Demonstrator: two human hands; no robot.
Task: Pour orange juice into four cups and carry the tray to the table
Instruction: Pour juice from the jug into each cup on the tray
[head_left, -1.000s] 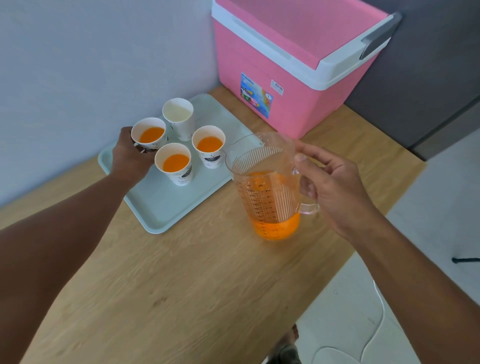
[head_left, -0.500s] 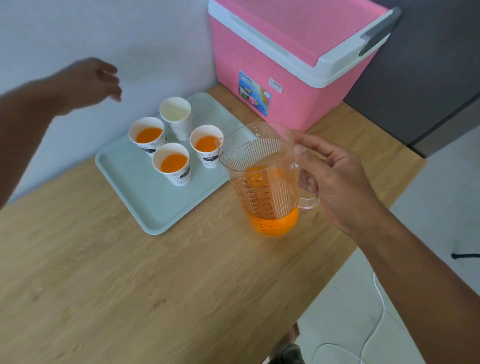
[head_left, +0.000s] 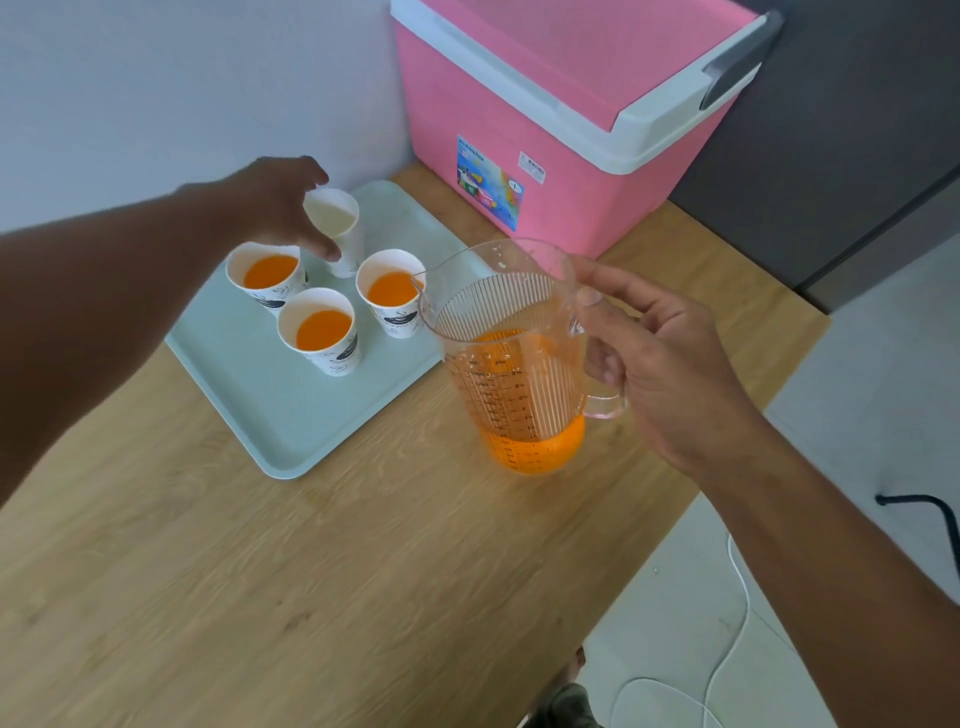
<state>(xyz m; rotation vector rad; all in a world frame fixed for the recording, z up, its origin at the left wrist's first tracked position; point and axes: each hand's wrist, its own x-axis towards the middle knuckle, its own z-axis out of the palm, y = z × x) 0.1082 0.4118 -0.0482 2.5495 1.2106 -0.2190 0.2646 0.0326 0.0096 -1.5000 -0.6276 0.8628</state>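
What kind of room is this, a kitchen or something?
Probably a home kitchen or pantry corner, though that's a guess: a wooden counter against a plain wall, a pink cooler box, and a tray of paper cups beside a juice pitcher.

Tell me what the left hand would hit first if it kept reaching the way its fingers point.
The empty cup at the back of the tray. The left hand is already at its rim, fingers curled around it, though whether it grips the cup is unclear from this view.
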